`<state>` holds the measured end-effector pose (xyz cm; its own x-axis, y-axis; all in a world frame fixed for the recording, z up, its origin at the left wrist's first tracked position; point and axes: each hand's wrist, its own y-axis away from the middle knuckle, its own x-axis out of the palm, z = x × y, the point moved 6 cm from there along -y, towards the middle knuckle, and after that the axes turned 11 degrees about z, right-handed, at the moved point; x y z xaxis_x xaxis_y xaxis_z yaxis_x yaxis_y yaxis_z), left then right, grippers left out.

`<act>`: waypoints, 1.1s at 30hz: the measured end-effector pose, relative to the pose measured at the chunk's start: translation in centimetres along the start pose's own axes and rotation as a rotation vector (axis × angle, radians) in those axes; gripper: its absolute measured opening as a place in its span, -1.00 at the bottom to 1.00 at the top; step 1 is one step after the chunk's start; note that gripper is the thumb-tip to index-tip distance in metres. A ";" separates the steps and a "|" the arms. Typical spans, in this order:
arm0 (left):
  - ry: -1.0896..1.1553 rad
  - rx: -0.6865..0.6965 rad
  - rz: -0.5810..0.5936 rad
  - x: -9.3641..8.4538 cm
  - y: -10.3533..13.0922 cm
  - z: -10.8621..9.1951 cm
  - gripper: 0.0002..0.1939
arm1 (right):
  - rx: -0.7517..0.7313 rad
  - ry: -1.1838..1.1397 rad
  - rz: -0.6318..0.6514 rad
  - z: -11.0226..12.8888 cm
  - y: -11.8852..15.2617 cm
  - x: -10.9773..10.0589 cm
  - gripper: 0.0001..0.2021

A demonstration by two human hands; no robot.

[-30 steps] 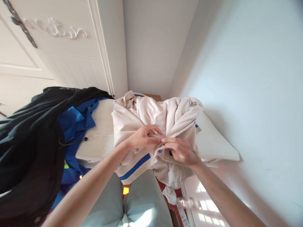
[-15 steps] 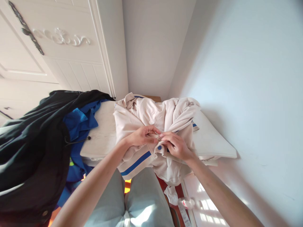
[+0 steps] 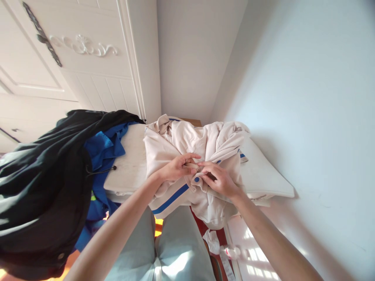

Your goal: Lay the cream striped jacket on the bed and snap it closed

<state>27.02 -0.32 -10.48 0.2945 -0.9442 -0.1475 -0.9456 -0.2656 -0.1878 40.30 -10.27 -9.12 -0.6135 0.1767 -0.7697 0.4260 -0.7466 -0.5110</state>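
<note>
A cream jacket (image 3: pixel 187 136) with blue-striped ribbed bands lies bunched in front of me, its near part hanging over the edge of a white padded surface (image 3: pixel 125 171). My left hand (image 3: pixel 178 166) pinches the jacket's front edge between thumb and fingers. Close on its right, my right hand (image 3: pixel 218 177) grips the same edge with bent fingers. A blue round snap button (image 3: pixel 197 179) shows just below the fingertips, and another blue spot lies above the right hand. What sits exactly between the fingertips is partly hidden.
A black garment (image 3: pixel 43 187) and a blue garment (image 3: pixel 104 150) are heaped at left. White cabinet doors (image 3: pixel 96 70) rise behind, and a pale wall (image 3: pixel 307 97) stands at right. A clear plastic bottle (image 3: pixel 231 251) and crumpled white paper (image 3: pixel 212 240) lie below.
The fingertips have shifted slightly on the jacket edge, and the left index finger has lifted a little. The view has moved slightly, so the surroundings sit further right.
</note>
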 end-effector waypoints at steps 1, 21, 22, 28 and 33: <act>-0.012 0.013 -0.015 0.0 0.0 -0.1 -0.45 | -0.012 0.007 -0.006 0.1 0.0 -0.1 -0.88; -0.038 0.023 -0.070 0.1 0.3 -0.1 -0.65 | -0.147 0.313 -0.050 2.1 0.9 -0.1 -0.80; -0.033 0.026 -0.068 0.2 0.4 -0.2 -0.65 | -0.148 0.320 -0.047 2.1 0.9 -0.1 -0.80; -0.007 0.024 -0.015 0.6 0.7 -0.2 -0.64 | -0.162 0.377 -0.029 2.4 1.0 -0.1 -0.78; -0.116 -0.019 -0.006 0.5 0.8 -0.5 -0.63 | -0.115 0.379 0.000 2.3 0.7 -0.1 -0.85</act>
<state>26.36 -1.10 -10.26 0.3134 -0.9140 -0.2577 -0.9458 -0.2761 -0.1713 39.11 -12.25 -8.53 -0.3340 0.4170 -0.8453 0.5111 -0.6734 -0.5342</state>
